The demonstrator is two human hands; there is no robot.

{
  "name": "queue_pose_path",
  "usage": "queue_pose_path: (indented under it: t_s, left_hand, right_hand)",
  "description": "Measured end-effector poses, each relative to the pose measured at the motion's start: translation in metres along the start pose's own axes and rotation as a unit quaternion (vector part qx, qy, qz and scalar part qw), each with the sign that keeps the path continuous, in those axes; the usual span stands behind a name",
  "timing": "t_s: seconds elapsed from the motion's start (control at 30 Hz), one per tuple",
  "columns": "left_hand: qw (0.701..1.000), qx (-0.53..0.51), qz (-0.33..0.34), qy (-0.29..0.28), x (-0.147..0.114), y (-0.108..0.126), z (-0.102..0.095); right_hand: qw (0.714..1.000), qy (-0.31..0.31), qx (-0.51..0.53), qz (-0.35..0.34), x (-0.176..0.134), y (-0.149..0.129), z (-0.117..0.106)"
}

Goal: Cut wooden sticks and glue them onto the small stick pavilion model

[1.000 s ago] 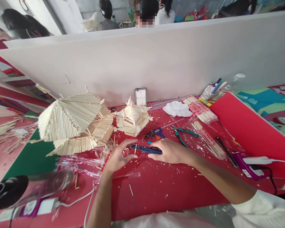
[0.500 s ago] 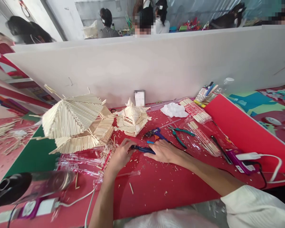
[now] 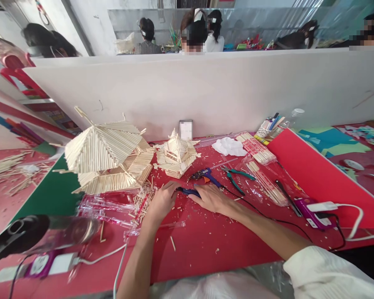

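My right hand (image 3: 210, 198) is closed round a slim dark blue hand tool (image 3: 188, 192) with a black tip; its exact kind is hidden by the fingers. At the tool's left end my left hand (image 3: 163, 200) is curled closed, and what its fingertips pinch does not show. Just beyond the hands lies a blue glue gun (image 3: 201, 174) with an orange trigger. Teal-handled pliers (image 3: 237, 178) rest to its right. A small stick-built pavilion (image 3: 176, 155) stands ahead, beside a larger one with a wide umbrella-like roof (image 3: 102, 149).
Cut stick bits (image 3: 143, 203) and plastic wrappers (image 3: 107, 209) litter the red table (image 3: 190, 249). Packs of sticks (image 3: 264, 182) lie right, near a purple power strip (image 3: 313, 214). A dark-capped bottle (image 3: 65, 230) lies left. A white partition (image 3: 187, 87) closes the back; people sit beyond it.
The view has shifted slightly. Both hands stay close together at the blue tool, with less of it showing now. The light blue piece by the right fingers is no longer visible.
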State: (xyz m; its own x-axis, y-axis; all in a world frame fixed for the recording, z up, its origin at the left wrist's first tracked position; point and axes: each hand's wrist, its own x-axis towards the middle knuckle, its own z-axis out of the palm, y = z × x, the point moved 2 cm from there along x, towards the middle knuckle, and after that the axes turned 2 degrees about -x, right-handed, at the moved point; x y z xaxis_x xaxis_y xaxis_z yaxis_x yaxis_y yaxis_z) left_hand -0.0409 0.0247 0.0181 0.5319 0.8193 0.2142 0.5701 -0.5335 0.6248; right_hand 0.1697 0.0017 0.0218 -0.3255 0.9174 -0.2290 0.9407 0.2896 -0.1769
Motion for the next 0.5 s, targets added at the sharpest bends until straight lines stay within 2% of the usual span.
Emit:
queue_pose_path:
  t_s: [0.5]
  left_hand:
    - [1.0, 0.004, 0.024, -0.009, 0.003, -0.001, 0.011]
  right_hand:
    - [0.997, 0.014, -0.068, 0.015, 0.0, 0.008, 0.013]
